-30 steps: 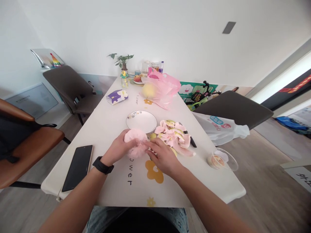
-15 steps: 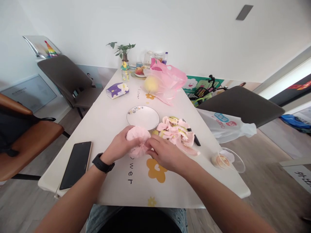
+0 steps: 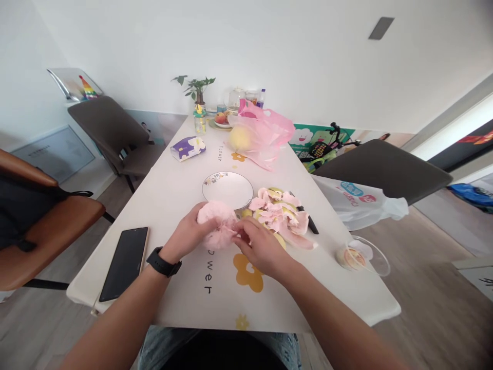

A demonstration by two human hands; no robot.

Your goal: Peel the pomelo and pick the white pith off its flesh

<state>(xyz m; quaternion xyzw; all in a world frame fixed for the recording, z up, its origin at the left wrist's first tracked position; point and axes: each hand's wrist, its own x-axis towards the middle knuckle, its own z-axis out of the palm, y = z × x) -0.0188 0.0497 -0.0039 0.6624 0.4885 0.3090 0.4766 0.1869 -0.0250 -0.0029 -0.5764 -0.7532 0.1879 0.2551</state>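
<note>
A person's left hand (image 3: 186, 235) is cupping a round, pale-pink peeled pomelo (image 3: 217, 225) low over the white table (image 3: 181, 190), while the right hand (image 3: 262, 246) is pinching narrowly at its side. The slippery fruit could slip from that grip, rolling toward the heaped pink-and-green peel (image 3: 281, 213) or black-handled knife (image 3: 310, 223).
</note>
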